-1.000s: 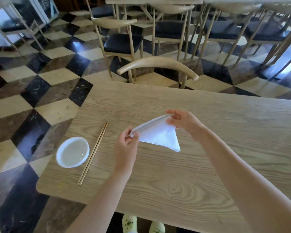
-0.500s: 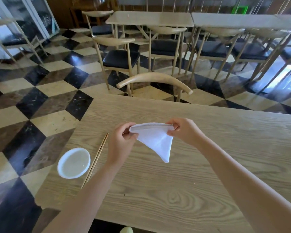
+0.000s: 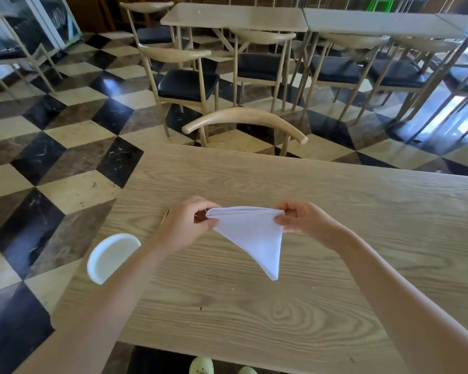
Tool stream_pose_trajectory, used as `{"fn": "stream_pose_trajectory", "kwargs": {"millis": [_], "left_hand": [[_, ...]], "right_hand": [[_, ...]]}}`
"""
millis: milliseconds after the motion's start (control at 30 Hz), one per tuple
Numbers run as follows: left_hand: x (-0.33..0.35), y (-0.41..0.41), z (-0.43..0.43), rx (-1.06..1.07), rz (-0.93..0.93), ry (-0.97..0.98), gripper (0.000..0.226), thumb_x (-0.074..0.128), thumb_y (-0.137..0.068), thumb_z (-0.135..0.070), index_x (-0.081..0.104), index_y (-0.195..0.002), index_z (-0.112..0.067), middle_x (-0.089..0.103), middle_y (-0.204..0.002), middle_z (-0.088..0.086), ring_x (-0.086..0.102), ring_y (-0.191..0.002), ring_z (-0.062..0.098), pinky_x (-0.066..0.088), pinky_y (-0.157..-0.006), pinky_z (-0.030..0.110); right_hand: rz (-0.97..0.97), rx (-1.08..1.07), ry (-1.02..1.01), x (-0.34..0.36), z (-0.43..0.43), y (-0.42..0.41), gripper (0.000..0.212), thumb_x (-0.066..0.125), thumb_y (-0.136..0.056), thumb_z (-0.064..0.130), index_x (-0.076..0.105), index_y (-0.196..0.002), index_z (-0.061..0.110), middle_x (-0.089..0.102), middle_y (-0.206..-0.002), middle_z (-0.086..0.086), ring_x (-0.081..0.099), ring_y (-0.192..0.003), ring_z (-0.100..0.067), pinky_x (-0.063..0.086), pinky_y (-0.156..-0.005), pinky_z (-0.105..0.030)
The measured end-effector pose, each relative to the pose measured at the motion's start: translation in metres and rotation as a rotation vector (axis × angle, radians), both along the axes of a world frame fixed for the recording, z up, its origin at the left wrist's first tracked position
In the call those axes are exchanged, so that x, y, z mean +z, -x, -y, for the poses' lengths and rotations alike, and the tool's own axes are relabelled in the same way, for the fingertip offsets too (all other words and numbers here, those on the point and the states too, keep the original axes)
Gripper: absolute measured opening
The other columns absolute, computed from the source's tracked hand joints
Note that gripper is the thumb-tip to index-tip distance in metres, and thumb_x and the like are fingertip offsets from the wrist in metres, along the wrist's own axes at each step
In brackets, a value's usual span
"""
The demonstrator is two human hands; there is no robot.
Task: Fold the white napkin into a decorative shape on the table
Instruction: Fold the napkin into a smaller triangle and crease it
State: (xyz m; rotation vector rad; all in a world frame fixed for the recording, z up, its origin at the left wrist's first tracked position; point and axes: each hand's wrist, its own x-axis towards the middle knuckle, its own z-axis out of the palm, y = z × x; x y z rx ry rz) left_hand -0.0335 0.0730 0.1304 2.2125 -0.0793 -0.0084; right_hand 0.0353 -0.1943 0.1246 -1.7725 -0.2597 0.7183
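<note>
The left forearm crosses over the white dish [image 3: 111,256] and hides its right part, and only a short tip of the chopsticks [image 3: 164,219] shows beside the left wrist; the rest lies behind the arm. At the bottom edge two pale shoes [image 3: 201,366] are cut off by the frame. The desk [image 3: 362,211] is light wood with strong grain and a rounded near-left corner, and a curved wooden chair back [image 3: 243,118] stands just behind its far edge. The floor [image 3: 65,147] beyond is a polished pattern of black, brown and cream tiles, with more pale tables and dark-cushioned chairs further back. The white napkin [image 3: 251,233] is folded into a triangle and held above the middle of the desk, its folded long edge level on top and its point hanging down toward the person. The left hand [image 3: 185,225] pinches the left corner of that top edge between thumb and fingers, fingers curled in. The right hand [image 3: 299,220] pinches the right corner the same way. Whether the hanging point touches the desk cannot be told.
</note>
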Motion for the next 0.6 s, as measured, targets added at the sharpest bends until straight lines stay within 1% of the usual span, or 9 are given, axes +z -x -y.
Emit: {"fn": "stream_pose_trajectory", "kwargs": {"millis": [67,133,200,267,333,400,467,533,600], "left_hand": [[-0.009,0.002,-0.001,-0.029,-0.090,0.033,0.023,0.066,-0.082,-0.007,0.064,-0.090,-0.029,0.065,-0.088,-0.006,0.057,-0.074,0.004,0.041,-0.069,0.010],[-0.026,0.005,-0.001,-0.036,-0.220,0.149,0.022,0.064,-0.084,-0.006,0.066,-0.092,-0.026,0.067,-0.084,-0.001,0.057,-0.066,0.005,0.044,-0.068,0.016],[-0.048,0.009,0.000,0.005,-0.333,0.294,0.028,0.063,-0.083,0.000,0.066,-0.103,-0.020,0.067,-0.091,0.006,0.058,-0.067,0.007,0.049,-0.067,0.020],[-0.071,0.016,0.001,0.035,-0.431,0.389,0.039,0.063,-0.082,0.005,0.062,-0.114,-0.017,0.063,-0.095,0.009,0.059,-0.072,0.010,0.051,-0.067,0.018],[-0.092,0.021,0.003,0.012,-0.508,0.367,0.049,0.066,-0.080,0.002,0.057,-0.123,-0.019,0.063,-0.100,0.005,0.061,-0.083,0.014,0.051,-0.075,0.015],[-0.108,0.024,0.004,-0.007,-0.542,0.299,0.055,0.070,-0.078,-0.002,0.054,-0.126,-0.022,0.064,-0.110,-0.002,0.062,-0.095,0.013,0.047,-0.081,0.012],[-0.119,0.023,0.007,0.024,-0.530,0.266,0.050,0.067,-0.078,0.002,0.056,-0.123,-0.018,0.065,-0.104,-0.001,0.062,-0.090,0.013,0.048,-0.075,0.008],[-0.125,0.021,0.009,0.059,-0.500,0.245,0.041,0.061,-0.082,0.004,0.057,-0.119,-0.013,0.064,-0.098,0.003,0.062,-0.077,0.007,0.049,-0.067,0.009],[-0.129,0.018,0.008,0.034,-0.454,0.159,0.037,0.060,-0.083,0.003,0.059,-0.116,-0.013,0.063,-0.094,0.001,0.061,-0.068,0.001,0.047,-0.064,0.009]], "right_hand": [[-0.059,-0.026,-0.017,-0.013,-0.002,0.004,0.016,0.056,-0.090,0.004,0.060,-0.105,0.002,0.067,-0.086,-0.005,0.065,-0.078,-0.010,0.056,-0.075,-0.022],[-0.101,-0.039,0.010,-0.030,-0.005,0.008,0.018,0.055,-0.091,0.006,0.061,-0.108,0.005,0.068,-0.084,-0.003,0.066,-0.073,-0.009,0.055,-0.069,-0.021],[-0.116,-0.034,0.098,-0.051,-0.007,0.009,0.018,0.055,-0.090,0.006,0.063,-0.106,0.006,0.068,-0.083,-0.003,0.067,-0.072,-0.011,0.056,-0.068,-0.023],[-0.113,-0.035,0.238,-0.074,-0.013,0.009,0.019,0.055,-0.087,0.005,0.065,-0.103,0.006,0.067,-0.081,-0.006,0.066,-0.073,-0.016,0.058,-0.072,-0.029],[-0.108,-0.047,0.367,-0.096,-0.019,0.008,0.014,0.055,-0.084,0.002,0.066,-0.089,0.008,0.062,-0.073,-0.005,0.063,-0.065,-0.019,0.058,-0.072,-0.035],[-0.054,-0.062,0.480,-0.113,-0.026,0.007,0.008,0.056,-0.082,0.004,0.061,-0.079,0.010,0.053,-0.065,-0.001,0.055,-0.055,-0.015,0.055,-0.062,-0.031],[0.047,-0.076,0.564,-0.125,-0.033,0.008,0.006,0.057,-0.080,0.008,0.060,-0.083,0.003,0.050,-0.068,-0.002,0.048,-0.057,-0.018,0.044,-0.053,-0.024],[0.129,-0.097,0.585,-0.133,-0.038,0.010,0.013,0.055,-0.082,0.011,0.060,-0.090,0.002,0.051,-0.075,-0.003,0.046,-0.069,-0.019,0.036,-0.057,-0.027],[0.116,-0.145,0.560,-0.136,-0.041,0.016,0.017,0.052,-0.087,0.014,0.060,-0.101,0.010,0.057,-0.085,-0.001,0.049,-0.079,-0.019,0.036,-0.065,-0.026]]}}
